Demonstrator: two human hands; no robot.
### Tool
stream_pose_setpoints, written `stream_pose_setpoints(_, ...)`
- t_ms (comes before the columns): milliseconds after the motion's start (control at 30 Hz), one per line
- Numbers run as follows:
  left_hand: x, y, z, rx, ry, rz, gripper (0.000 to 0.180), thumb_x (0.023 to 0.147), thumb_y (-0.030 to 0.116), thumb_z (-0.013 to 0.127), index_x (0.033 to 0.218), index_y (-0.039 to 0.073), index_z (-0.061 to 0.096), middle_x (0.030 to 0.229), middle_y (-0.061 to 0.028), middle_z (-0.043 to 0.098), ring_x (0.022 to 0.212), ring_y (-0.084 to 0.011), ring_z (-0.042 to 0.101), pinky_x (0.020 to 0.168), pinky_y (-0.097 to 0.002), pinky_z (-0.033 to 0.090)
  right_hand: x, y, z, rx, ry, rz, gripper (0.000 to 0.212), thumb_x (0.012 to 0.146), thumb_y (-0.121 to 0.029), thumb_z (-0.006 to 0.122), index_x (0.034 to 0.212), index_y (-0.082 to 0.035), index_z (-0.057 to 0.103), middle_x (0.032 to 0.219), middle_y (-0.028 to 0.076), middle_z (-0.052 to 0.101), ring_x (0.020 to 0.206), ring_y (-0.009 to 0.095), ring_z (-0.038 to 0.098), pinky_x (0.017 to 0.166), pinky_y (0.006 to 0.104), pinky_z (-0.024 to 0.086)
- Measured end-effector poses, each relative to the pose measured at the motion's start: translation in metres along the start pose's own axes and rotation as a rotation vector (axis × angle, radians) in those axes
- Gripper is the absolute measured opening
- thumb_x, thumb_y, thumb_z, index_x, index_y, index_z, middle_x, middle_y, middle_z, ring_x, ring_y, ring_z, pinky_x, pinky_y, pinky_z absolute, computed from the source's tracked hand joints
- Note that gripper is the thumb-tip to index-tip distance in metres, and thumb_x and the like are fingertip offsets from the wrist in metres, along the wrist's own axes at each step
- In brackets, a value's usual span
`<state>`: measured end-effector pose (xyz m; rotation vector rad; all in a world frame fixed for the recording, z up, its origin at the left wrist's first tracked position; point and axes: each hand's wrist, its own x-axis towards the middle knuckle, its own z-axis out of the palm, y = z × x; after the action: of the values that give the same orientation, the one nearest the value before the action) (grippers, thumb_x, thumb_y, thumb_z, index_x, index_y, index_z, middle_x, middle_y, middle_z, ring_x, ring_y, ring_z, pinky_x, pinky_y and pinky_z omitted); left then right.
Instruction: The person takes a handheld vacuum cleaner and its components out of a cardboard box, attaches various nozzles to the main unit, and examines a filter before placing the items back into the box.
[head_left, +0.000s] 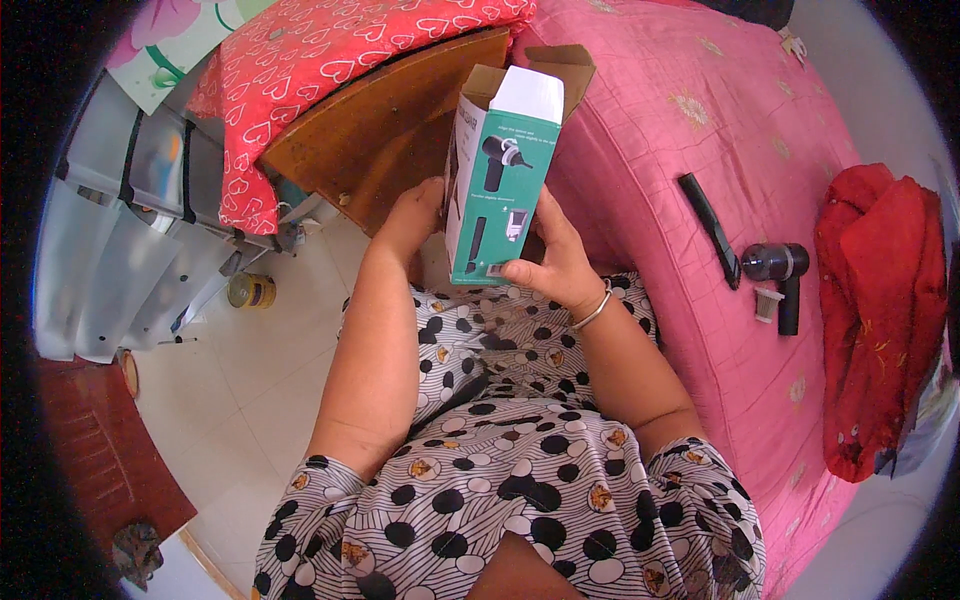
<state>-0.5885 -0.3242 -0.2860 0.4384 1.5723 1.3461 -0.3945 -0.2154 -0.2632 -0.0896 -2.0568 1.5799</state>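
A teal and white cardboard box (495,190) stands between my hands, its top flaps folded open and away from me. On its front are pictures of a black handheld vacuum. My left hand (412,218) grips the box's left side, the fingertips hidden behind it. My right hand (556,255) holds the lower right side, thumb across the front edge. Whether anything is inside the box cannot be seen. On the pink bed to my right lie a black handheld vacuum (778,275), a long black nozzle (709,230) and a small pale filter (768,305).
The pink bedspread (690,110) runs along my right, with a red cloth bundle (875,320) at its edge. Ahead is a wooden board (370,140) under a red heart-patterned cloth (330,60). A yellow tin (252,291) stands on the tiled floor beside pale drawers (120,270).
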Motion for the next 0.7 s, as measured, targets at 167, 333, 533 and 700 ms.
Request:
stream_pose_setpoints(167, 0.008, -0.003, -0.002, -0.079, -0.003, -0.06, 0.04, 0.093, 0.033, 0.038, 0.112, 0.006, 0.06, 0.106, -0.0085, 0.062, 0.094, -0.0201, 0.055, 0.087, -0.0346, 0.041, 0.001, 0.002, -0.001, 0.009, -0.001, 0.001, 0.107, 0.072, -0.047, 0.076, 0.146, 0.002, 0.016, 0.143, 0.015, 0.034, 0.131, 0.024, 0.036, 0.108, 0.0372, 0.028)
stream_pose_setpoints(333, 0.012, -0.006, -0.002, -0.026, -0.009, 0.004, 0.04, 0.093, 0.033, 0.039, 0.112, 0.006, 0.06, 0.106, -0.0084, 0.062, 0.094, -0.0202, 0.055, 0.086, -0.0342, 0.041, 0.001, 0.007, -0.003, 0.013, 0.001, 0.015, 0.106, 0.072, -0.045, 0.076, 0.146, 0.002, 0.016, 0.143, 0.014, 0.035, 0.131, 0.024, 0.036, 0.108, 0.0372, 0.028)
stream_pose_setpoints(533, -0.009, 0.024, 0.015, 0.135, 0.111, 0.041, 0.041, 0.095, 0.034, 0.039, 0.112, 0.004, 0.061, 0.107, -0.0091, 0.062, 0.093, -0.0191, 0.055, 0.084, -0.0343, 0.042, 0.002, -0.002, -0.007, 0.029, 0.013, 0.007, 0.096, 0.076, -0.032, 0.075, 0.145, 0.001, 0.018, 0.141, 0.014, 0.036, 0.13, 0.023, 0.037, 0.108, 0.0368, 0.028)
stream_pose_setpoints(700, -0.014, 0.022, 0.009, 0.221, 0.139, 0.186, 0.046, 0.097, 0.039, 0.037, 0.115, 0.004, 0.061, 0.109, -0.0092, 0.063, 0.099, -0.0194, 0.056, 0.088, -0.0351, 0.043, -0.004, -0.006, -0.005, 0.088, 0.038, 0.089, 0.096, 0.073, -0.03, 0.077, 0.144, 0.002, 0.021, 0.145, 0.019, 0.034, 0.134, 0.026, 0.033, 0.11, 0.0369, 0.025)
